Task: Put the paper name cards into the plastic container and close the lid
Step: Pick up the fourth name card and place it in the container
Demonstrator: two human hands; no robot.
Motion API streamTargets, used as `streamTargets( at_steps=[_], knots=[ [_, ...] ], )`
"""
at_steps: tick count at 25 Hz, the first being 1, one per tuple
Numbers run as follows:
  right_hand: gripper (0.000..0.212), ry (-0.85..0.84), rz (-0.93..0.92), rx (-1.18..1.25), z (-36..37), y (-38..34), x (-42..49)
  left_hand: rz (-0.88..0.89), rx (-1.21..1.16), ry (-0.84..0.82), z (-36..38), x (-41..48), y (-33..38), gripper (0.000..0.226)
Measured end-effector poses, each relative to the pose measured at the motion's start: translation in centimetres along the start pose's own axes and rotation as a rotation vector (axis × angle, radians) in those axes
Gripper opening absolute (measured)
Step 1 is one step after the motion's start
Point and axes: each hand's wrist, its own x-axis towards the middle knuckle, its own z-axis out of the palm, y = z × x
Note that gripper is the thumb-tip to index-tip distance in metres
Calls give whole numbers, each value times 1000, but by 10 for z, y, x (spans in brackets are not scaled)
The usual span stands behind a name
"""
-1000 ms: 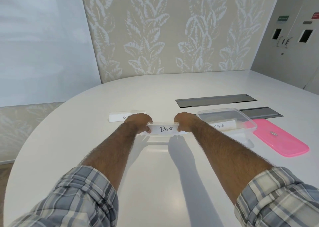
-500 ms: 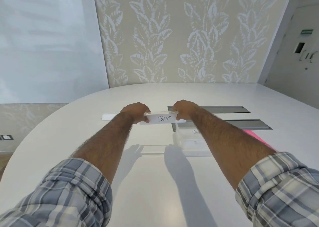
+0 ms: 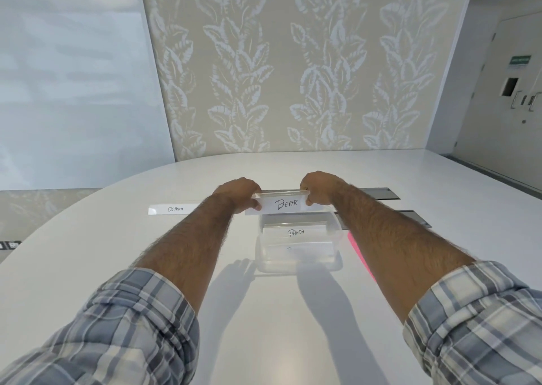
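A white name card reading BEAR (image 3: 286, 204) hangs in the air in its clear holder, just above the far rim of the clear plastic container (image 3: 296, 263). My left hand (image 3: 239, 194) pinches its left end and my right hand (image 3: 318, 186) pinches its right end. Inside the container lies a card reading PANDA (image 3: 295, 232), with another card partly visible nearer me. A third card reading OSTRICH (image 3: 175, 209) lies on the table to the left. Only a thin strip of the pink lid (image 3: 359, 255) shows beside my right forearm.
The white oval table (image 3: 264, 311) spreads wide in front of me. Two dark cable hatches (image 3: 381, 193) are set into it behind the container. A patterned wall stands behind the table and a door is at the far right.
Both hands have carried the BEAR card up off the table and to the right, so it now hangs over the container. My view has shifted, hiding most of the pink lid behind my right arm.
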Motion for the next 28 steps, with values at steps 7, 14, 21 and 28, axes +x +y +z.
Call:
streamTargets(
  at_steps=[7,14,21,28],
  knots=[
    [48,-52,16,20,25,38,-4,-16,-22,-84,36,24,34,41],
    [49,-110,-22,19,54,45,4,-47,4,-131,65,36,38,39],
    [44,-187,-9,19,69,49,9,-22,27,-176,83,44,41,32],
    [39,-270,-15,-8,80,48,13,-4,76,-235,99,49,45,27]
  ],
)
